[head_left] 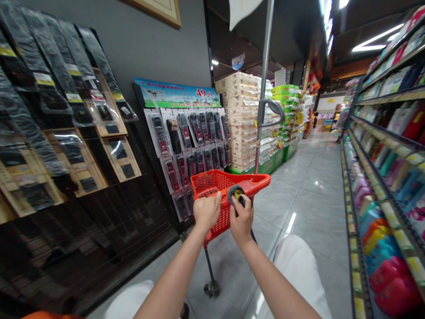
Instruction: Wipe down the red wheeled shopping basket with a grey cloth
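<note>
A red plastic basket (225, 221) with perforated sides stands on thin dark legs with a wheel at the bottom. My left hand (207, 212) is closed on the near rim of the basket, thumb pointing up. Beside it on the right, my right hand (242, 217) pinches a small grey and yellow item (236, 194) close against the same rim; what exactly it is cannot be made out. A metal pole (265, 57) with a grey loop handle (272, 113) rises behind the basket's right end.
Packaged belts (161, 135) hang on a display rack behind the basket, and more goods (76, 159) hang on the left wall. Stacked cartons (241, 128) stand farther back. Shelves (392, 177) of colourful goods line the right. A tiled floor (307, 199) runs between.
</note>
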